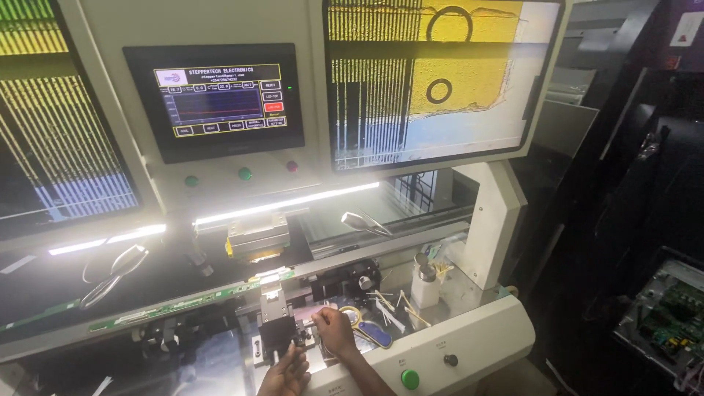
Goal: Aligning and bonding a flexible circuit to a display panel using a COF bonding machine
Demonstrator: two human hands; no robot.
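Both hands are kept low at the black clamp block (277, 331) of the bonding machine, close enough for fine adjustment. The right hand (336, 331) is pinched on a small knob just right of the block; the left hand (286, 372) rests just below it, grip cannot be told. A green circuit strip (183, 304) runs left of the block. Cotton swabs (389, 308) and a white bottle (424, 286) crowd the right; little free room remains.
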